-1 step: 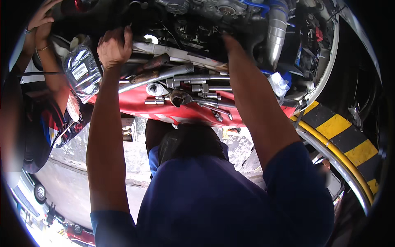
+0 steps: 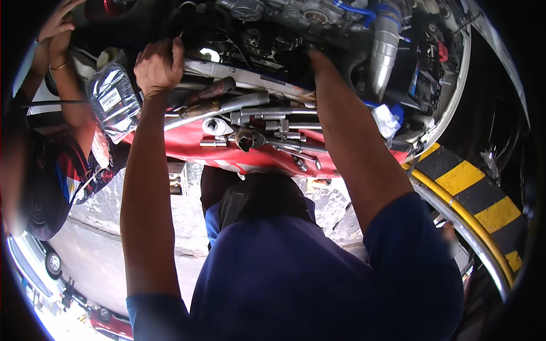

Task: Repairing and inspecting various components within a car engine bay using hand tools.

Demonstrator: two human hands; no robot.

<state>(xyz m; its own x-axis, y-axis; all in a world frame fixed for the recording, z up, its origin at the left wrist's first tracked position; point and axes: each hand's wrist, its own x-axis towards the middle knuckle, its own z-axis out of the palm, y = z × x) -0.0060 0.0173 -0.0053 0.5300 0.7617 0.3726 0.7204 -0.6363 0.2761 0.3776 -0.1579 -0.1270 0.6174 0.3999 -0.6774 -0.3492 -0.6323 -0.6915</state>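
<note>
Both my bare forearms reach up into an open engine bay (image 2: 296,23). My left hand (image 2: 159,65) is curled in a fist over a dark edge at the front of the bay; what it grips is too dark to make out. My right forearm (image 2: 347,131) runs up to the wrist near a dark gap, and my right hand is hidden among the engine parts. Below my hands a red cloth (image 2: 193,145) lies over the car's front edge, holding several steel wrenches, sockets and extension bars (image 2: 267,133).
Another person stands at the left with both hands (image 2: 54,34) raised at the bay's edge, next to a clear plastic bag (image 2: 114,99). A ribbed silver intake pipe (image 2: 384,48) and a blue hose sit at the right. A yellow-and-black striped barrier (image 2: 472,196) curves along the right.
</note>
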